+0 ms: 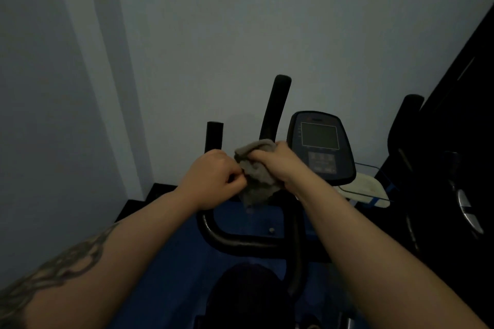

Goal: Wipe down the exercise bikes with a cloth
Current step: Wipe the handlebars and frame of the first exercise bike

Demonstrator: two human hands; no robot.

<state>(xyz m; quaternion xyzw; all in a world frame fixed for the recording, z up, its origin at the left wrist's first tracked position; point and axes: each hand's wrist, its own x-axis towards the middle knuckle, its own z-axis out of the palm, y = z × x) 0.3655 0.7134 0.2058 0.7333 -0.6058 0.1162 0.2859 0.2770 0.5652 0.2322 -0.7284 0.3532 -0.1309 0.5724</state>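
Your right hand (pixel 278 161) is clamped around the grey cloth (pixel 256 171), bunched up right over the middle of the exercise bike's black handlebar (pixel 240 242). Your left hand (pixel 216 179) is curled in too, fingers pinching the cloth's left edge. Both hands are close together, touching the same rag. Just right of them, the bike's console (pixel 320 147) is dark. Farther right there's a folded white towel (pixel 366 187), and a second bike (pixel 433 168) in shadow.
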